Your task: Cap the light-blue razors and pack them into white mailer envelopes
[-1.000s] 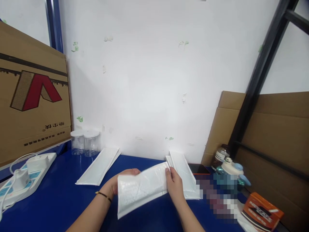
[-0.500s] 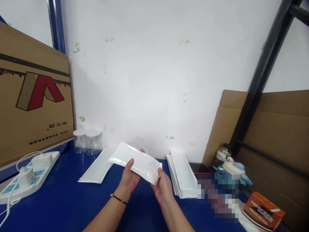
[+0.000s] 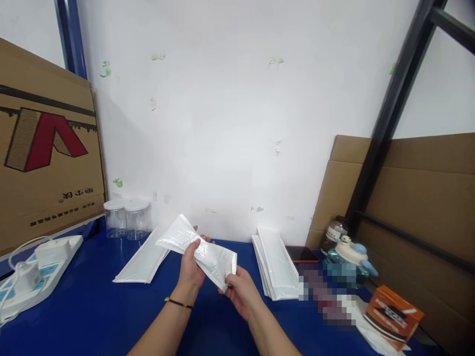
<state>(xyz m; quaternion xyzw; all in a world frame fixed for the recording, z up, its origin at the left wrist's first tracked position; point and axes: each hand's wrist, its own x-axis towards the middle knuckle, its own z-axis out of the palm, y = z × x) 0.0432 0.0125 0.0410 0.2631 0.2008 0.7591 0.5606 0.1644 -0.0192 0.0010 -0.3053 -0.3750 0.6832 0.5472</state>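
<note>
A white padded envelope (image 3: 213,258), glossy and creased, is held above the blue table between both hands. My left hand (image 3: 193,264) grips its middle, thumb on top and fingers behind. At its right end, my right hand (image 3: 239,291) pinches the edge near the flap. To the left, another white envelope (image 3: 143,259) lies flat on the table. On the right rests a stack of several similar white envelopes (image 3: 278,267). Whether the held envelope contains anything, I cannot tell.
On the left stand a power strip (image 3: 48,277) with plugged-in chargers, two clear jars (image 3: 137,222) and a large cardboard box (image 3: 48,198). At right are a phone (image 3: 302,254), a brown bottle (image 3: 334,235), a teal bottle (image 3: 347,262) and an orange box (image 3: 394,316).
The envelope has tilted and bent in my hands, its surface now more wrinkled. My right hand has shifted lower around its right end. The whole view has moved slightly.
</note>
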